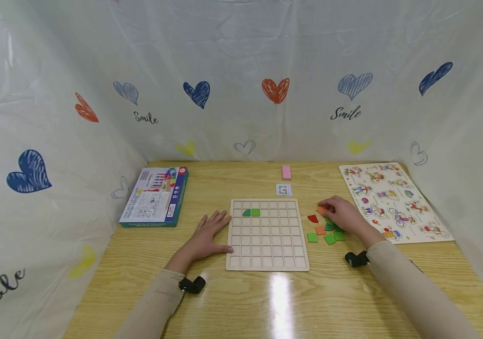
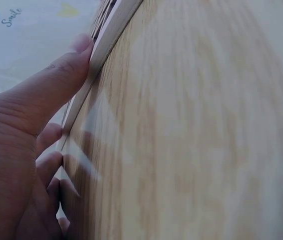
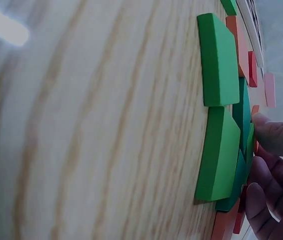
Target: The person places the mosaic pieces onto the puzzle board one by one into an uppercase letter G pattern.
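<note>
A wooden grid board (image 1: 266,235) lies flat on the table, with a dark green quarter-circle tile (image 1: 247,213) and a light green square tile (image 1: 256,212) side by side in its second row. My left hand (image 1: 207,238) rests at the board's left edge, fingers spread; in the left wrist view the thumb touches the board's side. Right of the board, my right hand (image 1: 343,214) pinches an orange tile (image 1: 321,209) at the far side of a loose pile. Light green squares (image 3: 219,155), dark green tiles, another orange tile (image 1: 320,230) and a red quarter-circle (image 1: 313,219) lie there.
Behind the board are a small pattern card (image 1: 283,189) and a pink block (image 1: 286,173). A blue-edged box (image 1: 155,197) lies at the back left. A picture puzzle board (image 1: 394,202) lies on the right, close to my right hand. A printed curtain (image 1: 233,56) encloses the table.
</note>
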Motion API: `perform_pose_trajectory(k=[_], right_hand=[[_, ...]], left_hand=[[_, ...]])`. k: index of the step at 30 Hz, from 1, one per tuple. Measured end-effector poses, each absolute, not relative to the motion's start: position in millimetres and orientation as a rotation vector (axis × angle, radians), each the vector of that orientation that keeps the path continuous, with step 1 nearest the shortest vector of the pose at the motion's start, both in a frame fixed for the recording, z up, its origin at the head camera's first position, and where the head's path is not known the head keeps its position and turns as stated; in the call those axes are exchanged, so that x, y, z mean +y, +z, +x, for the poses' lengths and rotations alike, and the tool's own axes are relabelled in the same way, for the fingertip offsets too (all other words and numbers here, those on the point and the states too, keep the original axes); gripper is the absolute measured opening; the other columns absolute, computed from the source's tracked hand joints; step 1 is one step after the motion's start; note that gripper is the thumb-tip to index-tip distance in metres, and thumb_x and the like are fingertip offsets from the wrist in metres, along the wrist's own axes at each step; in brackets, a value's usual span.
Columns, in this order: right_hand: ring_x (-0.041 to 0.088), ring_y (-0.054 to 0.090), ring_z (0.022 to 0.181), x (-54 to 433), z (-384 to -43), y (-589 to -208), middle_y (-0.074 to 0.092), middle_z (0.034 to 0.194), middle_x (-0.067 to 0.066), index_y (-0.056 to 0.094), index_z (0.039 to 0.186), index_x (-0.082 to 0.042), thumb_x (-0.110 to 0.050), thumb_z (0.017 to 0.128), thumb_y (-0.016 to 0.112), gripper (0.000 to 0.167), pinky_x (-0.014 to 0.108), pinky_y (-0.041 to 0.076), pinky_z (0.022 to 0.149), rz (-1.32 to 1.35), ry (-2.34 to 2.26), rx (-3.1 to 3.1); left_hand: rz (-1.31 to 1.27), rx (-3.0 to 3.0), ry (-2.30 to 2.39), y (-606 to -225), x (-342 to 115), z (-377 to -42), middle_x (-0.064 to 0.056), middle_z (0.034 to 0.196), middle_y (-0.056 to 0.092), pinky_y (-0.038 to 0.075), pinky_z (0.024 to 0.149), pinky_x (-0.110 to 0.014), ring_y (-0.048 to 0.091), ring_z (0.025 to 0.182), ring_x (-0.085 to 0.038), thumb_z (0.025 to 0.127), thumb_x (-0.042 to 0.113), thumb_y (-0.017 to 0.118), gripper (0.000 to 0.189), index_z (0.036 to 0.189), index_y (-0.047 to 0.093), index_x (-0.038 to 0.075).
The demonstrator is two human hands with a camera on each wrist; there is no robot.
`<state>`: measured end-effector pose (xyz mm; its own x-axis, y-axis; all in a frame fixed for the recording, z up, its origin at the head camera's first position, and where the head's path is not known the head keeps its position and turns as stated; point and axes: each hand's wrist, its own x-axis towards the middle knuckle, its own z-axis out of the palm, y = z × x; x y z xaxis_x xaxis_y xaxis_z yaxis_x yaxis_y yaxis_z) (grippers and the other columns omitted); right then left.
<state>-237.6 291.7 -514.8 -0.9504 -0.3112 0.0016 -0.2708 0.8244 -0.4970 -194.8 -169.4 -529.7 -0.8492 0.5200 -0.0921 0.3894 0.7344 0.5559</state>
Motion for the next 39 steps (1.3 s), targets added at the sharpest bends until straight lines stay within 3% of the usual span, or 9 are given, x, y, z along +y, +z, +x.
perform_pose_trajectory(k=[5,13,21,26,39], right_hand=[[0.02,0.059,0.085,291,-237,-515,0.067,0.103,0.01,0.067,0.121,0.0,-0.016,0.098,0.069,0.028,0.04,0.05,0.076,-0.456,-0.855,2.906],[0.015,0.056,0.077,290,-236,-518,0.065,0.091,0.002,0.066,0.112,-0.007,-0.02,0.097,0.072,0.02,0.034,0.047,0.07,-0.394,-0.912,2.922],[0.016,0.063,0.086,287,-235,-520,0.07,0.096,0.002,0.07,0.115,-0.012,-0.023,0.101,0.067,0.018,0.035,0.051,0.076,-0.361,-1.024,2.91],[0.018,0.062,0.085,280,-237,-520,0.069,0.095,0.002,0.07,0.117,-0.012,-0.023,0.1,0.068,0.02,0.033,0.051,0.073,-0.4,-1.145,2.878],[0.017,0.062,0.088,230,-245,-514,0.068,0.097,0.0,0.07,0.113,-0.017,-0.024,0.099,0.069,0.016,0.036,0.052,0.077,-0.5,-1.262,2.743]], left_hand=[[0.722,2.697,0.783,-530,-169,-195,-0.006,0.169,0.018,-0.004,0.125,-0.052,0.006,0.157,-0.029,0.084,0.057,0.078,0.099,0.161,0.032,0.017],[0.733,2.7,0.795,-530,-170,-195,-0.006,0.169,0.018,-0.004,0.125,-0.053,0.006,0.157,-0.029,0.084,0.057,0.078,0.099,0.161,0.032,0.017],[0.728,2.697,0.778,-531,-170,-195,-0.007,0.17,0.017,-0.004,0.125,-0.053,0.005,0.157,-0.029,0.084,0.059,0.076,0.099,0.162,0.031,0.018],[0.731,2.701,0.771,-531,-170,-195,-0.007,0.17,0.017,-0.004,0.125,-0.053,0.005,0.157,-0.029,0.084,0.059,0.076,0.099,0.162,0.031,0.018],[0.728,2.696,0.774,-529,-170,-194,-0.007,0.17,0.017,-0.004,0.125,-0.053,0.005,0.157,-0.029,0.084,0.057,0.077,0.098,0.162,0.032,0.017]])
